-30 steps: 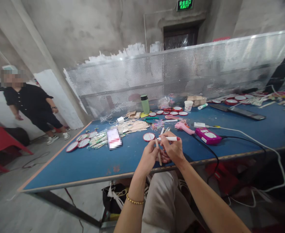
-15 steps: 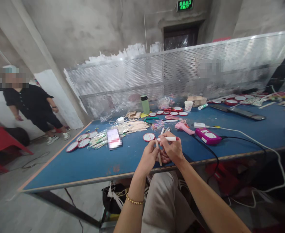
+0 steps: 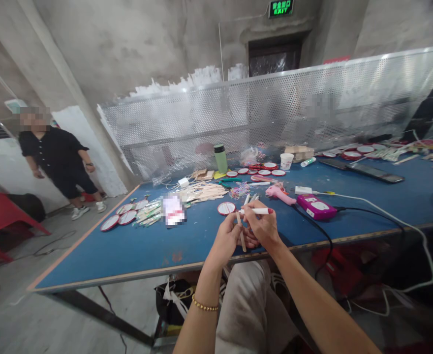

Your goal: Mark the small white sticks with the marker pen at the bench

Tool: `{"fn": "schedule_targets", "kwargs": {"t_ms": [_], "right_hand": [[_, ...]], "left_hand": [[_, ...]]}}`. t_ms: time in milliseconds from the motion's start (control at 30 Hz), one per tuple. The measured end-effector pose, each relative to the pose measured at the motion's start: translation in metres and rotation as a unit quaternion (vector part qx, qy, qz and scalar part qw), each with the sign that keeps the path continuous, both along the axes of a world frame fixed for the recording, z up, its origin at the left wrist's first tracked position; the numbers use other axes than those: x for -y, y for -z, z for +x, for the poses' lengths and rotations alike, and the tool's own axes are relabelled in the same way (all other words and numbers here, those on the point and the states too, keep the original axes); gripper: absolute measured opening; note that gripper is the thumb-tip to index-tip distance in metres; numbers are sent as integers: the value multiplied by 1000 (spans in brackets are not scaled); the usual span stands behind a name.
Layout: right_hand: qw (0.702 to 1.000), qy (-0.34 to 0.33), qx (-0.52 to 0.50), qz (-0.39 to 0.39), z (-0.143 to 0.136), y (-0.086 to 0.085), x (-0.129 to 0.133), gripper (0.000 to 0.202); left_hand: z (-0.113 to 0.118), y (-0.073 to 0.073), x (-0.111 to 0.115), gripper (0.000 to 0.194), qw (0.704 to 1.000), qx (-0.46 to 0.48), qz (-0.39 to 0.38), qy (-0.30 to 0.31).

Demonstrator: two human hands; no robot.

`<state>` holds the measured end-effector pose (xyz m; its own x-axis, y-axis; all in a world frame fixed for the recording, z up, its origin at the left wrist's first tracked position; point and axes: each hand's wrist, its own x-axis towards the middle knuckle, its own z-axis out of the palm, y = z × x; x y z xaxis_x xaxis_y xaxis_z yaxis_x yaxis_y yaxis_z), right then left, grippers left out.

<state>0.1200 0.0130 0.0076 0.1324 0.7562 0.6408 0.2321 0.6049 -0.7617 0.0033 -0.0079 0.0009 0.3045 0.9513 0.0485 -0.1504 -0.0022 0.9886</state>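
- Wooden stick (image 3: 242,239) sits at the frame's lower centre, pinched in the grip of the left hand (image 3: 227,237), near the front edge of the blue surface (image 3: 128,255).
- Right hand (image 3: 263,226): grip pinching a white marker (image 3: 259,211), tip by the stick's upper end; contact unclear.
- Red-rimmed disc (image 3: 226,209) lies just beyond.
- Open surface spreads lower left; purple box (image 3: 317,206) right.

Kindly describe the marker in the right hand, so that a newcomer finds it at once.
At the near edge of the blue table, find the right hand. It holds the marker; unlike the flat wooden stick in the left hand, this one is white with a red end.
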Motion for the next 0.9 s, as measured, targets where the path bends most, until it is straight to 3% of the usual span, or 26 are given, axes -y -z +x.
{"fn": "schedule_targets", "kwargs": {"t_ms": [900], "right_hand": [[1000, 3, -7, -8, 1, 0, 0, 20]], "left_hand": [[1, 1, -1, 34, 1000, 8, 2, -5]]}}
